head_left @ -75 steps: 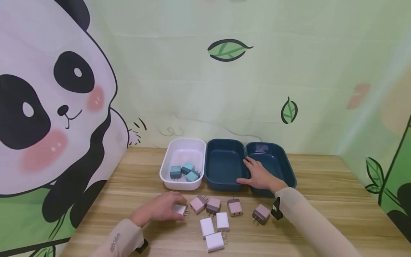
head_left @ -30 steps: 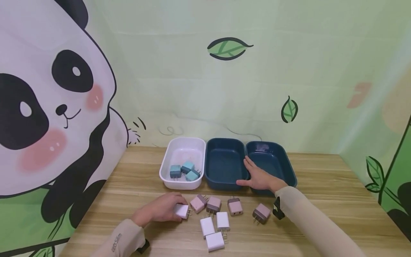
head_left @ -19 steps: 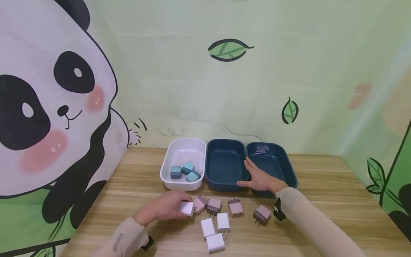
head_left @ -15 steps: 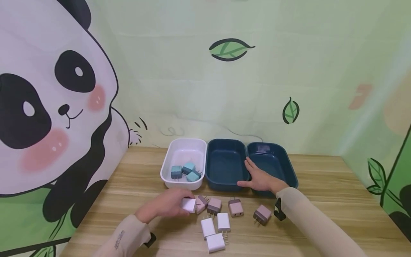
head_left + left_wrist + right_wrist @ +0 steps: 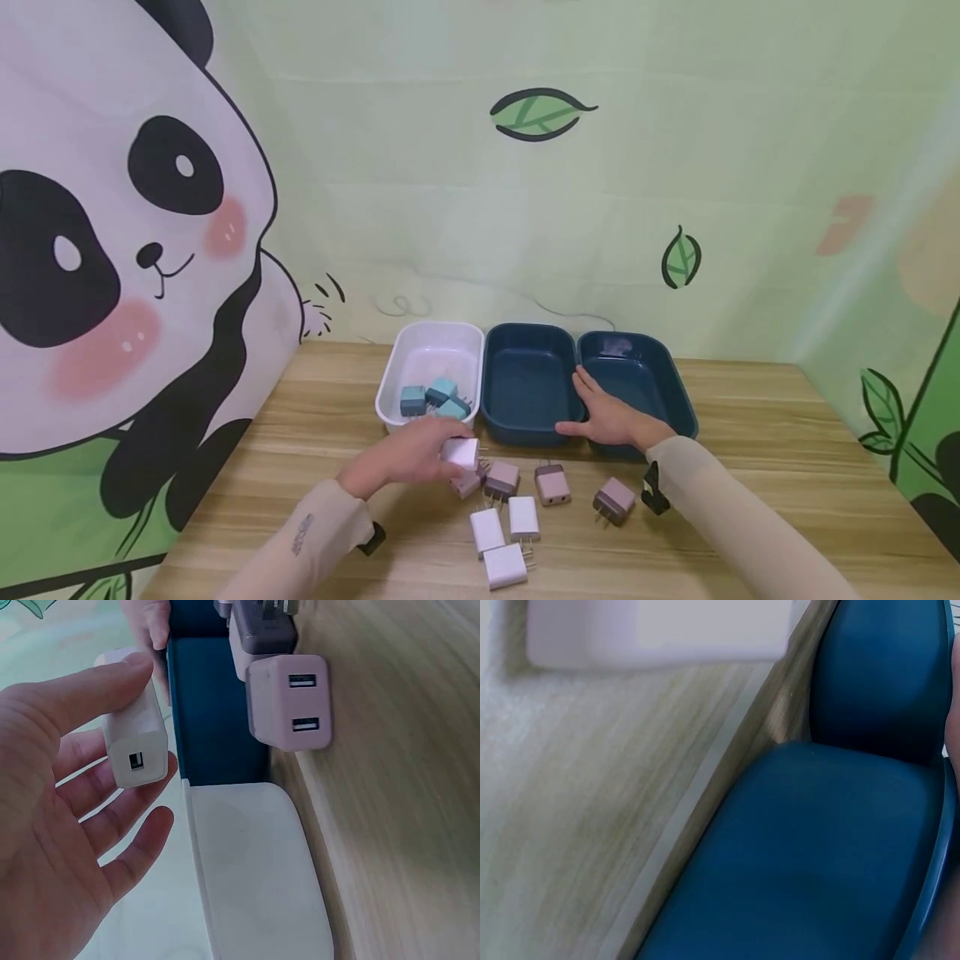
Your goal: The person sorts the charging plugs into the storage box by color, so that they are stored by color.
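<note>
My left hand pinches a white USB charger between thumb and fingers, raised over the table near the front of the white tray. In the left wrist view the USB port of this white charger faces the camera. Below it lies a pink charger, partly covered by the held one in the head view. My right hand, fingers extended, rests at the adjoining rims of the middle blue tray and the right blue tray. Only slivers of that hand show in the right wrist view.
Teal chargers lie in the white tray. In front of the trays are more pink chargers, one farther right, and three white chargers close together. A panda-print backdrop stands behind the wooden table.
My left hand has taken up the white charger from the table's left and carried it right and up, past the leftmost pink charger. The right hand has stayed in place.
</note>
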`<move>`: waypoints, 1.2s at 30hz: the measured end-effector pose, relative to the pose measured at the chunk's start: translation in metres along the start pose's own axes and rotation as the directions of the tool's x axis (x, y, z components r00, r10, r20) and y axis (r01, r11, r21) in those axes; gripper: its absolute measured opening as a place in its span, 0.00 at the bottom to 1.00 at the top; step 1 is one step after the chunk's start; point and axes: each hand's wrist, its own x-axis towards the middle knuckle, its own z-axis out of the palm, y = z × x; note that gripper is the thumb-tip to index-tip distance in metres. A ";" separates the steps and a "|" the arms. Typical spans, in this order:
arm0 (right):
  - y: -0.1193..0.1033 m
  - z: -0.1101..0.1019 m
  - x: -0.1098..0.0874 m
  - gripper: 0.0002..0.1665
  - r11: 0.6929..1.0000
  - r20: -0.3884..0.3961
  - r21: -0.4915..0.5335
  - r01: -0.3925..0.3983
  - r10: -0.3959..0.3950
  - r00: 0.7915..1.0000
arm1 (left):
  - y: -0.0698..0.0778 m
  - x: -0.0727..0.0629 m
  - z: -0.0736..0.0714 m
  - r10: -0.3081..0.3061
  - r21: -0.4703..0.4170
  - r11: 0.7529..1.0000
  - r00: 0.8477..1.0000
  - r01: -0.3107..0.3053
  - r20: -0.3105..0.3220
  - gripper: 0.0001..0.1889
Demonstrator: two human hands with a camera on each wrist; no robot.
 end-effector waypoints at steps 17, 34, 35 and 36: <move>0.002 -0.001 -0.003 0.64 1.000 0.014 0.003 -0.006 0.006 1.000 | 0.003 0.041 -0.004 -0.087 0.018 0.996 0.996 0.088 -0.026 0.22; 0.001 -0.001 0.001 0.62 1.000 0.009 -0.011 -0.005 0.005 1.000 | -0.001 0.066 -0.003 -0.129 -0.017 0.991 0.991 0.129 -0.022 0.25; 0.000 -0.002 0.001 0.62 1.000 0.011 -0.007 -0.007 0.007 1.000 | -0.001 0.067 -0.003 -0.134 -0.018 0.991 0.991 0.134 -0.021 0.25; -0.001 -0.002 0.001 0.62 1.000 0.012 -0.005 -0.007 0.007 1.000 | -0.002 0.068 -0.003 -0.139 -0.023 0.990 0.990 0.138 -0.019 0.25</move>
